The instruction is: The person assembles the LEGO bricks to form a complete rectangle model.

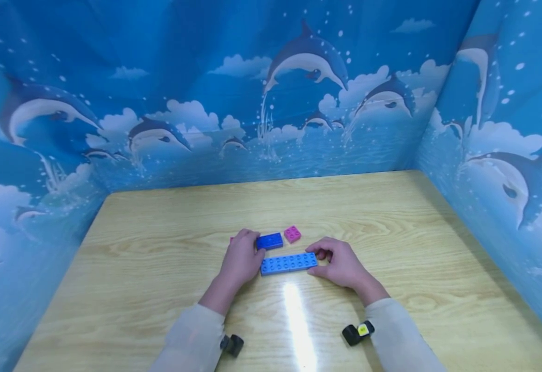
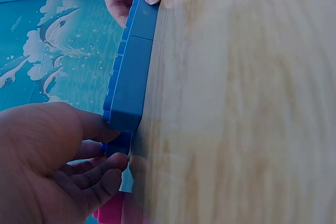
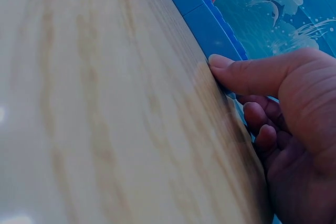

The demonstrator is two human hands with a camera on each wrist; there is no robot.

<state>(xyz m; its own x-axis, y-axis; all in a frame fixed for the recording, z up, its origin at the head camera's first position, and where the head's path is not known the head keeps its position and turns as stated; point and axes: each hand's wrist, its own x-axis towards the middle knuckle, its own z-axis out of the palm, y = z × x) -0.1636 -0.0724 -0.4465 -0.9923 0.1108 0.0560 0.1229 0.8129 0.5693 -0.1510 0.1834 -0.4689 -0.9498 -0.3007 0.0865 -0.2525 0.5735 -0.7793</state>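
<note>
Two light blue building bricks (image 1: 289, 263) lie end to end on the table, studs up, with a seam midway. My right hand (image 1: 338, 262) pinches the right end of this row, thumb on the near side and curled fingers on the far side. Just behind the row's left part lies a dark blue brick (image 1: 269, 241). My left hand (image 1: 243, 258) holds its left end between thumb and fingers; the thumb also lies close to the light blue row's left corner. Part of the dark blue brick's end is hidden by fingers.
A small pink brick (image 1: 292, 234) lies beyond the dark blue one, to its right. Another pink brick (image 2: 110, 209) is mostly hidden behind my left hand in the head view. The wooden table (image 1: 159, 263) is bordered by dolphin-print curtains (image 1: 196, 93).
</note>
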